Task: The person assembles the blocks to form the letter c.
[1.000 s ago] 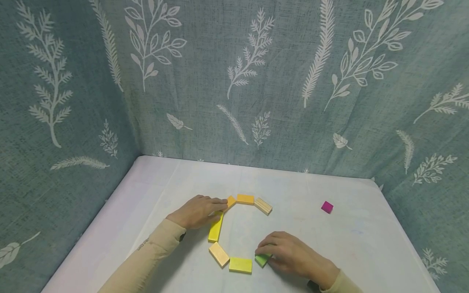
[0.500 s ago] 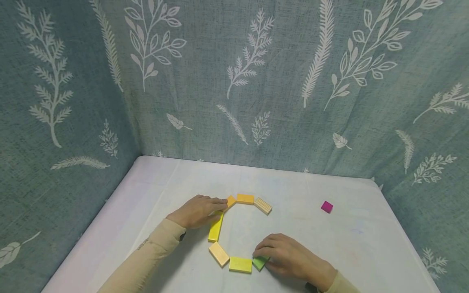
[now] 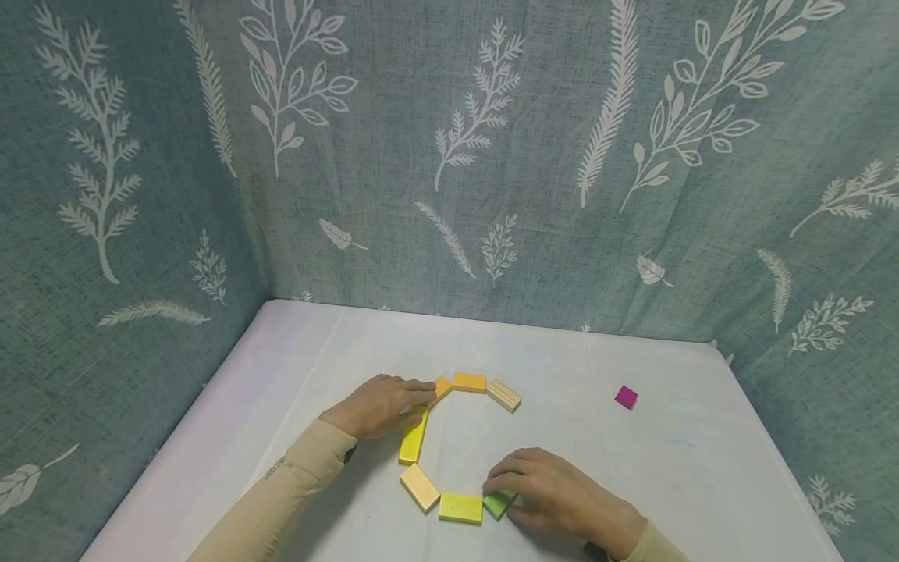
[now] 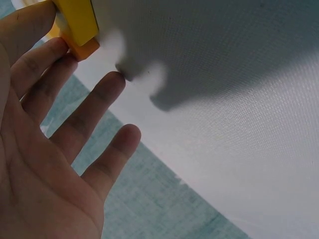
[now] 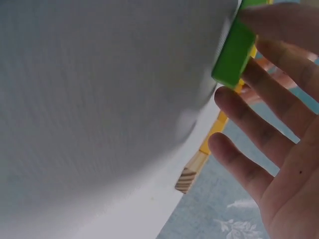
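My left hand point(image 3: 382, 406) lies beside a chain of wooden blocks, its fingers fairly straight. In the left wrist view, its thumb is against the long yellow block point(image 4: 79, 20) and two fingertips touch the orange block point(image 4: 84, 50). The other two fingers are spread, holding nothing. My right hand point(image 3: 551, 492) pinches a green block point(image 3: 497, 502) between thumb and fingers; the green block point(image 5: 234, 55) also shows in the right wrist view. On the table, its left corner meets or nearly meets the short yellow block point(image 3: 461, 508). The fingers partly cover the green block.
A tan block point(image 3: 420, 488) joins the two yellow ones. Farther back are another orange block point(image 3: 470, 382) and a striped wood block point(image 3: 504, 395). A magenta block point(image 3: 627, 396) lies alone on the white table point(image 3: 667, 468). Patterned cloth point(image 3: 393, 156) hangs behind.
My right hand has shifted the green block slightly left, up to the short yellow block, and has since stayed nearly still. The left hand has not moved.
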`<state>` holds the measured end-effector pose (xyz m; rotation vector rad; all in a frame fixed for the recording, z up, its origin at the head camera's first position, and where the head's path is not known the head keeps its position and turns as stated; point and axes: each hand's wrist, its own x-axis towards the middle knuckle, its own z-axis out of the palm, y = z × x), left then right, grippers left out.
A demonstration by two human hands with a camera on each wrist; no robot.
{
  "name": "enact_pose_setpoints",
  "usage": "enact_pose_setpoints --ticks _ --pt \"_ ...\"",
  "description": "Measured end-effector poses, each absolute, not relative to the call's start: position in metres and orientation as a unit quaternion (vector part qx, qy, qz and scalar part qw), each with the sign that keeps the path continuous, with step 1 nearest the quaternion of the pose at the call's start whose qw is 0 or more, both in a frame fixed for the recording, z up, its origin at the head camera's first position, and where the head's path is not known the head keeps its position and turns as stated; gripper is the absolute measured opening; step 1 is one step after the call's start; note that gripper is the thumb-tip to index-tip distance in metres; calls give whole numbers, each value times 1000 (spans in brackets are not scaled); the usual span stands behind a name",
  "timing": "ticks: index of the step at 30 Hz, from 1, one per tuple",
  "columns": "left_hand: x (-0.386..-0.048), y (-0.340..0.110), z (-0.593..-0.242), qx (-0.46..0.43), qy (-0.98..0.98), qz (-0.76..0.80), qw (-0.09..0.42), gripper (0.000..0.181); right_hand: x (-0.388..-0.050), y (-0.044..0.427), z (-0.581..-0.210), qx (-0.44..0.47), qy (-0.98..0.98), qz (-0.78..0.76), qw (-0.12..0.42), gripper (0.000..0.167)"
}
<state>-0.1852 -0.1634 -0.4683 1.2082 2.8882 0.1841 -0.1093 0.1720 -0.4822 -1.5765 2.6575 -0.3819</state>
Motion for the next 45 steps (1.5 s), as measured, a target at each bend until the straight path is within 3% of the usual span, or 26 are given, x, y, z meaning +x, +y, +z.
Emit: enact_pose_setpoints --ticks 17,45 --pt "-185 -165 -469 389 919 59 0 44 -123 197 -463 -500 835 -168 -154 46" --pt "-185 -167 -470 402 914 57 -13 44 -153 253 -450 -351 886 -157 -260 45"
